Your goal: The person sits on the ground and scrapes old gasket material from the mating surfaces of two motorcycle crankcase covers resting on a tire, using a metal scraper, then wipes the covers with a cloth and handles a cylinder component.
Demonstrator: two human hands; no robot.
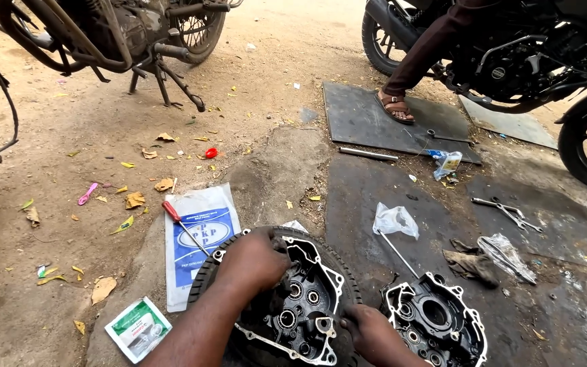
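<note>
Hands: two, both bare, both on the same engine case half.
Left hand (253, 258): laid over the upper left part of the case, fingers curled down onto the metal; pressing or gripping, cannot tell which, nothing separate held.
Right hand (369, 333): at the lower right edge of the same case, fingers bent inward and touching the rim; a firm hold or only a touch, cannot tell.
Engine case halves: two. First engine case half (307, 306), black inside with a pale gasket edge, lying open side up on a tyre. Second engine case half (436, 323), same kind, just beside the first on the right, on the dark oily ground, touched by no hand.
Tyre (202, 278): one, lying flat under the first case, only its tread rim seen around it.
Screwdriver (183, 224): one, red handle, resting across a white and blue bag.
White and blue bag (202, 241): one, flat on the ground, left of the tyre.
Green and white packet (137, 329): one, small, near the left forearm.
Clear plastic bags: two seen well, one (395, 221) above the second case, one (507, 255) further right.
Rag (470, 264): one, dark, between these two bags.
Pliers (507, 212): one, well apart on the right.
Motorcycles: three, partly in view at the edges.
Sandalled foot (395, 107): one, of another person, on a dark mat.
</note>
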